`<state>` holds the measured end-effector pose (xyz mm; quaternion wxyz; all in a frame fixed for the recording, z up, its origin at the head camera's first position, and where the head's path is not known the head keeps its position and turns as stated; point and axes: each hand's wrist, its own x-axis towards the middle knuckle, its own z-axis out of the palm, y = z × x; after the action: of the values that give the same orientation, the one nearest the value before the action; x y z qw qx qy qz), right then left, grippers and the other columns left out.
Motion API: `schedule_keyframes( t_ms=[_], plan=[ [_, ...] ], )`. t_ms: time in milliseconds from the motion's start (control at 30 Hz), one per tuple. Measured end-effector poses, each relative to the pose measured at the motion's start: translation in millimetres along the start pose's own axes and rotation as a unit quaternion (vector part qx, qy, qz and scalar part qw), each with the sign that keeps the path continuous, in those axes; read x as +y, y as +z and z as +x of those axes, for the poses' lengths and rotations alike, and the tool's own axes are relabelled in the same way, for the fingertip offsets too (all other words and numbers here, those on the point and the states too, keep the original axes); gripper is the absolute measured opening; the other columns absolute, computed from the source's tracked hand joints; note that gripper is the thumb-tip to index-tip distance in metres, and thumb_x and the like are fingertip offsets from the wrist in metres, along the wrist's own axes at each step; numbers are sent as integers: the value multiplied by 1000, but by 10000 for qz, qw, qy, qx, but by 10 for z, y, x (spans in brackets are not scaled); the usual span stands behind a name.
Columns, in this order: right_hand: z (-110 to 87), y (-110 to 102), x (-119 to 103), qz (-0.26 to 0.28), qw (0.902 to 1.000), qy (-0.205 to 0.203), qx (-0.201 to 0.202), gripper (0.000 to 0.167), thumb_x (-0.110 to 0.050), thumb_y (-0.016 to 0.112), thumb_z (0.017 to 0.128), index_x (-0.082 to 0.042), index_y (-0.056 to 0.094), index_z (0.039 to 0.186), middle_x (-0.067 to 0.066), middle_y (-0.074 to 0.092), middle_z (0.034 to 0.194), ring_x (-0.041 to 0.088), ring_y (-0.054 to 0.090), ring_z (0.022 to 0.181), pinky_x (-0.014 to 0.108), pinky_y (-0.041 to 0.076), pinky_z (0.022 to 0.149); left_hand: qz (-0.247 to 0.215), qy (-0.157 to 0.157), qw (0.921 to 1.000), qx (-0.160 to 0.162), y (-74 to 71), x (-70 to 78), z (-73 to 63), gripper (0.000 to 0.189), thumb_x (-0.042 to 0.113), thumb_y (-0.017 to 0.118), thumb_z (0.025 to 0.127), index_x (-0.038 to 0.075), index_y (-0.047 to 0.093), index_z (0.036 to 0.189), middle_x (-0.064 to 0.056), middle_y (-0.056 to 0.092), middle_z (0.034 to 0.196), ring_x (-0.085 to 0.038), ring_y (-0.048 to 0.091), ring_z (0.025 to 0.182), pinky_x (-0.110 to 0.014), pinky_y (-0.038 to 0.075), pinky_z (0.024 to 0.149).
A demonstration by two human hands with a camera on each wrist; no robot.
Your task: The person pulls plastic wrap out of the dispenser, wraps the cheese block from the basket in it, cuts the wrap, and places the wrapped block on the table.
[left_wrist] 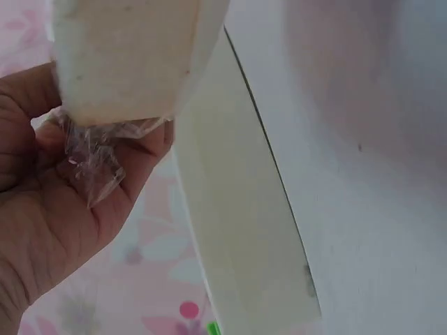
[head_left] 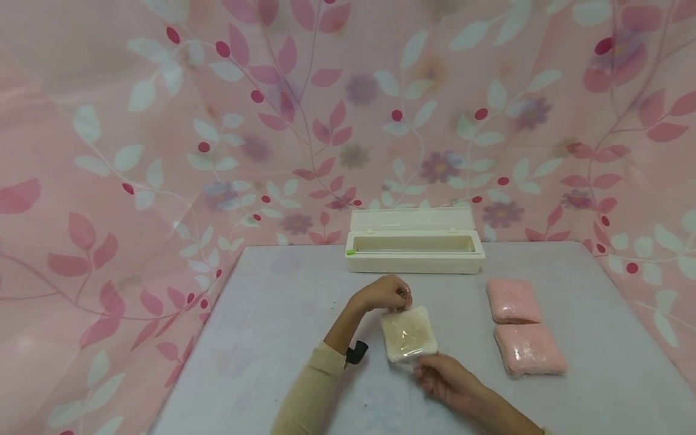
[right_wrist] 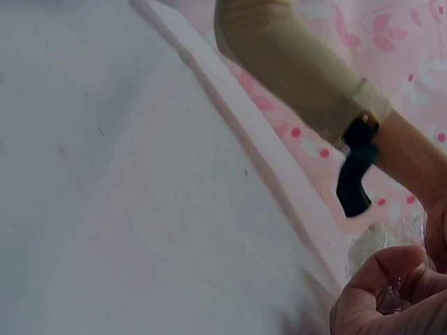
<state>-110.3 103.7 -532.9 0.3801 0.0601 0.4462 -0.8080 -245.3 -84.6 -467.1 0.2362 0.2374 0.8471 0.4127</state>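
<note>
A square, soft-looking white piece with a beige face point(head_left: 409, 332) is held between my hands over the table, wrapped in shiny clear plastic film point(left_wrist: 94, 164). At its far edge, my left hand point(head_left: 387, 293) pinches gathered film between thumb and fingers. My right hand point(head_left: 450, 382) grips the film at the near corner, with the thumb on top. In the left wrist view the piece's beige side point(left_wrist: 126, 63) shows close above the crumpled film. The right wrist view catches the right hand point(right_wrist: 391, 296) and wrinkled film at its lower right corner.
A long white box point(head_left: 415, 264) with its lid raised stands at the back of the pale table point(head_left: 283, 338). Two pink square pieces in clear film, a far one point(head_left: 513, 299) and a near one point(head_left: 531, 349), lie to the right. A floral curtain point(head_left: 348, 121) hangs behind.
</note>
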Motion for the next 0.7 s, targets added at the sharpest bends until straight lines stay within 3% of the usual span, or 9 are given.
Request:
schedule_keyframes(
  t_ms=[67, 167, 300, 367, 500, 567, 633, 700],
  plan=[
    [-73, 50, 97, 247, 9993, 153, -227, 9, -4, 49, 95, -3, 53, 103, -1, 63, 82, 1, 54, 67, 14, 45, 60, 137, -87, 9995, -273, 86, 12, 41, 12, -4, 63, 85, 2, 68, 76, 0, 57, 62, -8, 46, 52, -22, 40, 49],
    [-164, 103, 192, 498, 9975, 318, -392, 8, -6, 49, 98, -5, 57, 98, 0, 65, 84, 0, 57, 69, 12, 46, 64, 329, -198, 9978, -536, 216, -3, 100, 11, -2, 64, 85, 1, 69, 76, 0, 58, 63, -7, 46, 52, -20, 40, 49],
    [-222, 131, 262, 749, 9947, 557, -438, 10, -11, 48, 102, -5, 55, 102, 2, 67, 90, 1, 63, 75, 12, 49, 70, 576, -396, 9955, -643, 348, -75, 135, 11, -1, 65, 85, 1, 70, 75, 1, 55, 60, -6, 45, 53, -19, 37, 49],
    [-232, 127, 285, 637, 9958, 607, -242, 12, -15, 51, 102, -5, 56, 104, 4, 68, 94, 4, 66, 82, 15, 51, 73, 710, -447, 9945, -634, 389, -116, 142, 11, 0, 65, 85, 1, 70, 75, 3, 53, 59, -6, 43, 53, -19, 36, 49],
    [-256, 75, 315, -228, 9973, 668, 188, 37, -28, 58, 100, 3, 54, 120, 9, 69, 110, 16, 66, 102, 44, 49, 93, 767, -426, 9944, -585, 426, -182, 151, 12, 2, 65, 85, 3, 70, 74, 4, 52, 59, -6, 44, 54, -19, 37, 50],
    [-287, 44, 317, -725, 9946, 692, 254, 51, -33, 59, 99, 7, 50, 129, 12, 67, 118, 24, 65, 107, 52, 46, 94, 708, -350, 9949, -620, 423, -205, 152, 12, 4, 64, 86, 3, 71, 76, 4, 55, 62, -7, 46, 57, -19, 38, 52],
    [-338, 17, 300, -1214, 9902, 695, 70, 56, -35, 56, 100, 9, 47, 132, 14, 65, 122, 28, 65, 105, 52, 47, 92, 697, -190, 9945, -754, 405, -214, 141, 11, 4, 62, 87, 4, 72, 84, 3, 61, 71, -6, 51, 64, -19, 43, 58],
    [-399, -2, 263, -1597, 9844, 704, -214, 51, -34, 54, 100, 12, 53, 123, 16, 68, 115, 25, 69, 93, 40, 55, 79, 710, 20, 9934, -903, 377, -197, 97, 16, 3, 59, 89, 2, 72, 97, 0, 67, 87, -7, 57, 78, -20, 47, 69]
  ],
)
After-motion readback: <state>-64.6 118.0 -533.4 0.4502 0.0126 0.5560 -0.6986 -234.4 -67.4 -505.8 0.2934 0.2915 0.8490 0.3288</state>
